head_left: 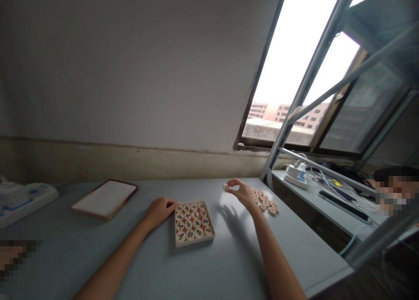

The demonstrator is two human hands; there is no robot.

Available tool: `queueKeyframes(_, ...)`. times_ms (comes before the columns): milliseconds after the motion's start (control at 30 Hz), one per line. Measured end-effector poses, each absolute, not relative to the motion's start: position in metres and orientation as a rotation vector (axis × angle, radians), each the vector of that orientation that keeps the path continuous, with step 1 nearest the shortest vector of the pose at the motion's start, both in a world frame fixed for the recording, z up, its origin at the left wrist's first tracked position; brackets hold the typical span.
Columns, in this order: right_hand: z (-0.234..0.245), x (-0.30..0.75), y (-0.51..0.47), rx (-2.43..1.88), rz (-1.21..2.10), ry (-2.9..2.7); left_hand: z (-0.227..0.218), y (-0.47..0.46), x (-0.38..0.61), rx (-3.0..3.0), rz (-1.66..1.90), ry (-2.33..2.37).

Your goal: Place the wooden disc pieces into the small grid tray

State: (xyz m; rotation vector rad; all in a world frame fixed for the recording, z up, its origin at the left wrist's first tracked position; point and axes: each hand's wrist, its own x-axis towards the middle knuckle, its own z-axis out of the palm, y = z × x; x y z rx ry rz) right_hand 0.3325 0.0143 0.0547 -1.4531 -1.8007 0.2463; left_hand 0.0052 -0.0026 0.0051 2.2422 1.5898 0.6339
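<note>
A shallow wooden box (195, 241) sits on the grey table, filled with rows of round Chinese chess pieces (196, 222) marked with dark characters. My left hand (160, 211) rests on the table at the box's upper left corner, fingers curled against its edge; whether it grips the edge is hard to see. Raised above the table, right of the box, my right hand (240, 192) pinches one Chinese chess piece (225, 187) between thumb and fingers. Behind that hand, a loose pile of more pieces (272, 211) lies on the table.
A box lid (108, 198) with a reddish rim lies at the back left. A white power strip (31, 199) stands at the far left. Beyond a metal bed frame (278, 147), another desk holds cables and a power strip (296, 176). A person is at the right edge.
</note>
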Motion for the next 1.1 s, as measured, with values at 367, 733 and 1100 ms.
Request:
queueKeyframes(367, 0.033, 0.237, -0.002, -1.05, 0.573, -1.944, 0.004, -0.001, 0.005, 2.29, 0.587, 1.611)
queueKeyframes(733, 0.022, 0.177, -0.019, -1.254, 0.156, -2.212, 0.003, 0.002, 0.006, 2.256, 0.608, 1.585)
queueKeyframes(1100, 0.016, 0.179, -0.019, -1.254, 0.287, -2.17, 0.006, -0.002, 0.006, 2.221, 0.631, 1.602)
